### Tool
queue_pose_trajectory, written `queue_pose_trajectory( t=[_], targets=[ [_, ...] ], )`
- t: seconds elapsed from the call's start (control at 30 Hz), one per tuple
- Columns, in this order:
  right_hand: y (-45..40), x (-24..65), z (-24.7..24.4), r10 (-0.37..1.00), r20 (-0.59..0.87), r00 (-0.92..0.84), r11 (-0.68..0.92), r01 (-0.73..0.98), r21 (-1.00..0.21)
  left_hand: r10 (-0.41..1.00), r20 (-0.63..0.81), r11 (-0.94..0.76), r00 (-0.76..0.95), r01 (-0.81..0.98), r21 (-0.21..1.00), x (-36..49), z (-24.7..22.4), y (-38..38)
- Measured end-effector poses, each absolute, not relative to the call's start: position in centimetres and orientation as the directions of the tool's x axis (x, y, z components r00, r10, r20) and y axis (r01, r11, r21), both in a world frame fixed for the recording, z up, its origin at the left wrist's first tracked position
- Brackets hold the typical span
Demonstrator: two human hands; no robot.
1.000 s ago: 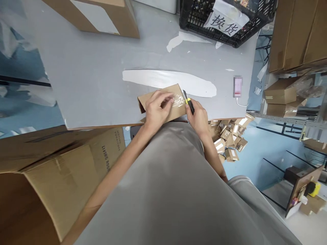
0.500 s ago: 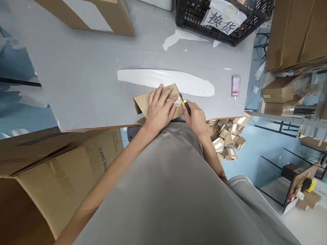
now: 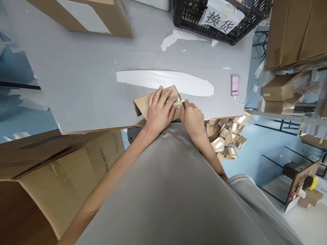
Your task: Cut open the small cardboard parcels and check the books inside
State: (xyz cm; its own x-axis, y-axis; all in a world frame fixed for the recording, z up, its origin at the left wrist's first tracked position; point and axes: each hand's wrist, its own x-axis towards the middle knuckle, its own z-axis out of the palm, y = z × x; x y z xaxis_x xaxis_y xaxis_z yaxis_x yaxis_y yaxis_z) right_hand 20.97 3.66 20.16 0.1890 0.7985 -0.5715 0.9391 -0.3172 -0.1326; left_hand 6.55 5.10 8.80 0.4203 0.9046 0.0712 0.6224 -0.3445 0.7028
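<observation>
A small brown cardboard box (image 3: 143, 102) lies at the table's front edge, with clear tape (image 3: 176, 102) shining on its right part. My left hand (image 3: 159, 109) rests spread over the box, fingers stretched out and pressing on its top. In my right hand (image 3: 192, 117) is a utility knife (image 3: 183, 103) with a yellow and black handle; the fingers wrap round it. Its blade end meets the box's right edge, though the tip is hard to make out.
The grey table (image 3: 84, 78) has a torn white patch (image 3: 163, 78). At the back stand a cardboard box (image 3: 122, 20) and a black crate (image 3: 189, 20). A phone (image 3: 235, 85) lies right. Below are a large carton (image 3: 76, 170) and several small boxes (image 3: 231, 153).
My right hand has turned and closed in over the knife, hiding more of its handle. The left hand and the box stay almost in place; the view has shifted slightly.
</observation>
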Motion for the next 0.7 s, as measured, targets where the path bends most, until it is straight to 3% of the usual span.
queue_pose_trajectory(
  t=[0.4, 0.7],
  targets=[
    [2.5, 20.8, 21.9, 0.725, -0.644, 0.242, -0.347, 0.937, -0.037, 0.909, 0.063, -0.327, 0.412, 0.613, 0.719, 6.8, 8.3, 4.4],
    [2.1, 22.3, 20.7, 0.749, -0.623, 0.226, -0.349, 0.933, -0.082, 0.902, 0.080, -0.349, 0.424, 0.607, 0.714, 6.4, 8.2, 4.6]
  ],
)
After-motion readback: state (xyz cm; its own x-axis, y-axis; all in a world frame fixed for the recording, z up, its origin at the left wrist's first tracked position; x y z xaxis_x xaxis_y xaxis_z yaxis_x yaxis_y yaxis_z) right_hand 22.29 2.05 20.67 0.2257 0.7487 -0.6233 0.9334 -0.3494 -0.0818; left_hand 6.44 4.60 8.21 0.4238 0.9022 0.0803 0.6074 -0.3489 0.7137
